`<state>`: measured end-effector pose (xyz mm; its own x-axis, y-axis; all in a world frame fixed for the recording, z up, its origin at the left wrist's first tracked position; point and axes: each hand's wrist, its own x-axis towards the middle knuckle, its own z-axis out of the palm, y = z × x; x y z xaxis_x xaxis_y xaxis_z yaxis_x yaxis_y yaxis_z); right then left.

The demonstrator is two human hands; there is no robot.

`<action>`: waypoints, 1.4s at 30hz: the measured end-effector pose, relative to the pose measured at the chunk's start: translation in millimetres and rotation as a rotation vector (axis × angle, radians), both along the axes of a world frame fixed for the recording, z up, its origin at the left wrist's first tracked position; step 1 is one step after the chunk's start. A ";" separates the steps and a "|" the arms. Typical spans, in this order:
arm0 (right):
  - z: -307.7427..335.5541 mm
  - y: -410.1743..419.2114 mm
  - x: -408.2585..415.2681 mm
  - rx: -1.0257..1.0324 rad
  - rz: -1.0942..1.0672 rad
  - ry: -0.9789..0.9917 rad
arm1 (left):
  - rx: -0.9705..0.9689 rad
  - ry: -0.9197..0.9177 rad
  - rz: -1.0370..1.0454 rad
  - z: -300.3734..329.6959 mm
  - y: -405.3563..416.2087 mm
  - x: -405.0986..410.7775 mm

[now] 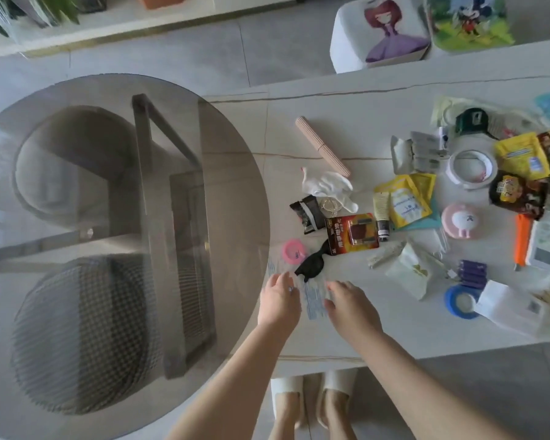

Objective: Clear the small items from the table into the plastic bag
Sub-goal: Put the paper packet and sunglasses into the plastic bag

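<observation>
Now both hands are down at the counter's (410, 338) near edge, by its left end, over a clear plastic bag (313, 300) with blue print that lies flat there. The left hand (278, 301) has its fingers loosely curled on the bag's left side; whether it pinches the film I cannot tell, the frame is blurred there. The right hand (351, 308) is spread on the bag's right side, fingers relaxed, gripping nothing that shows.

Just beyond the bag lie black sunglasses (313, 260), one corner touching the film, and a pink round case (294, 250) to their left. Behind them sit a red blister pack (352, 234), a dark wrapper (307, 212), a white glove (329, 187) and a ribbed beige roll (322, 146) set at a slant.

Toward the counter's right end it gets crowded: yellow sachets (404, 200), a white tape ring (472, 168), a pink round toy (460, 220), an orange cutter (522, 241), purple batteries (472, 273) and a blue tape roll (461, 301) near the front edge.

A round smoked-glass top (77, 217) overlaps the counter's left end.
</observation>
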<state>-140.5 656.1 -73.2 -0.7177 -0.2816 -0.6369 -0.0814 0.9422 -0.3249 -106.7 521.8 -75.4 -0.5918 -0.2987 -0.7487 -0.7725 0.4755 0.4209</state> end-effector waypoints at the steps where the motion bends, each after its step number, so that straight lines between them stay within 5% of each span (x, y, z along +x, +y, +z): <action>1: -7.3 -2.1 1.9 -0.010 0.047 -0.010 | -0.008 -0.042 0.010 -8.5 2.2 2.2; 5: -25.5 -4.9 16.1 0.035 0.402 -0.100 | -0.038 -0.188 -0.063 -29.8 10.4 18.1; 10: -36.9 13.5 20.4 0.083 0.483 -0.134 | -0.003 -0.189 -0.104 -42.6 15.4 29.9; 24: -48.4 76.7 6.0 -0.081 0.087 -0.135 | 0.196 -0.064 -0.059 -34.3 59.6 36.8; 29: -57.6 69.8 2.7 -0.087 -0.116 0.015 | -0.077 -0.075 0.093 -38.7 43.5 34.0; 42: -63.0 40.3 14.3 0.039 -0.162 -0.002 | -0.089 -0.141 0.499 -53.1 35.8 35.0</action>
